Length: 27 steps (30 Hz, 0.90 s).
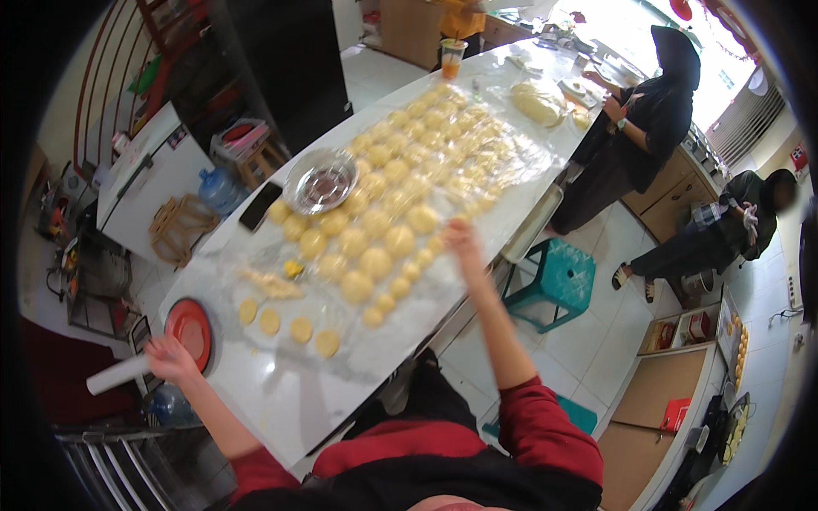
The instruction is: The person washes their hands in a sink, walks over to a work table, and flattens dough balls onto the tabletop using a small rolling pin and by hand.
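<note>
my left hand (173, 359): grasping a white cylinder (118, 375) near the red plate (189, 325).
my right hand (461, 237): blurred, by the dough balls (412, 271); grip i cannot tell.
dough discs (301, 330): four, in a row on the counter (264, 387).

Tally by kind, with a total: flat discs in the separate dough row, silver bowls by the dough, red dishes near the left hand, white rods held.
Flat dough discs: 4
Silver bowl: 1
Red dish: 1
White rod: 1
Total: 7
</note>
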Each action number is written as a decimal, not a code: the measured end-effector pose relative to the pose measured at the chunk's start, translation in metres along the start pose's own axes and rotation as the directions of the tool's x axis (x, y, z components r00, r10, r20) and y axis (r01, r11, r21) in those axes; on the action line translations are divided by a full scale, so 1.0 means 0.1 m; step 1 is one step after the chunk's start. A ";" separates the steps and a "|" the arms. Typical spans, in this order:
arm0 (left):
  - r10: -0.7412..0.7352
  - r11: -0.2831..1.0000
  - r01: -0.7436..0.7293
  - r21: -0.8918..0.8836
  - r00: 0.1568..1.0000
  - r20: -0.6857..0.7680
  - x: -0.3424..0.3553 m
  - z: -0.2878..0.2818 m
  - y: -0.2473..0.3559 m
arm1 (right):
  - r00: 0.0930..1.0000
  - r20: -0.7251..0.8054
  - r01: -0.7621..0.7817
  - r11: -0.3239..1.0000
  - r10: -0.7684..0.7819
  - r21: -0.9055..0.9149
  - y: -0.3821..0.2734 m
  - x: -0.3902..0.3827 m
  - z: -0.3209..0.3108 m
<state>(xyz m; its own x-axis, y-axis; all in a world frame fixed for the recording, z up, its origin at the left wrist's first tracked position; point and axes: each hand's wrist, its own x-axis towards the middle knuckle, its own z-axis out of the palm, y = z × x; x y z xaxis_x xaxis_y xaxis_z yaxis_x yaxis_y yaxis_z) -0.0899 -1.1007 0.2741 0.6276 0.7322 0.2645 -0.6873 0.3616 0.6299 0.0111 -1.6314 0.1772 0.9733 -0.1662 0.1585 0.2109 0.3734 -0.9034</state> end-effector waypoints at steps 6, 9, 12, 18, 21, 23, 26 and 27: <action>-0.366 0.836 0.432 -0.337 0.898 0.243 -1.26 1.00 -1.34 | 0.696 -0.715 -0.401 0.792 -0.063 -0.460 -0.14 1.66 -3.09; -0.468 0.767 0.483 -0.423 0.871 0.147 -1.40 1.35 -1.39 | 0.791 -0.510 -0.468 0.871 0.339 -0.147 -0.28 2.04 -2.29; -0.515 0.731 0.515 -0.448 0.847 0.132 -1.43 1.56 -1.51 | 0.944 -0.036 -0.276 0.846 0.327 0.456 -0.85 2.13 -1.64; -0.510 0.790 0.508 -0.343 0.855 0.092 -1.55 1.84 -1.85 | 0.964 0.213 0.122 0.445 0.161 -0.887 -0.30 2.30 -2.60; -0.473 0.837 0.465 -0.289 0.880 0.046 -1.54 1.82 -1.71 | 0.927 0.315 0.226 0.369 0.204 -0.902 -0.27 2.35 -2.29; -0.450 0.855 0.440 -0.275 0.893 0.031 -1.53 1.77 -1.63 | 0.874 0.228 0.265 -0.027 0.429 -0.964 -0.25 2.42 -2.28; -0.465 0.850 0.445 -0.281 0.885 -0.007 -1.51 1.76 -1.67 | 0.939 0.324 0.340 -0.195 0.111 -0.920 0.02 2.41 -3.18; -0.506 0.826 0.473 -0.306 0.862 -0.032 -1.51 1.76 -1.79 | 0.971 0.219 0.229 0.117 -0.091 -0.966 -0.06 2.33 -3.80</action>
<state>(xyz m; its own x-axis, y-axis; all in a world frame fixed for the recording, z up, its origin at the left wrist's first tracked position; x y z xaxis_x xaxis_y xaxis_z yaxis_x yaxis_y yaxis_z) 0.0028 -1.3770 0.2499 0.8770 0.4668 -0.1140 -0.3826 0.8219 0.4220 0.2022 -2.0194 0.0677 0.9462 0.0042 0.3237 0.1592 -0.8766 -0.4542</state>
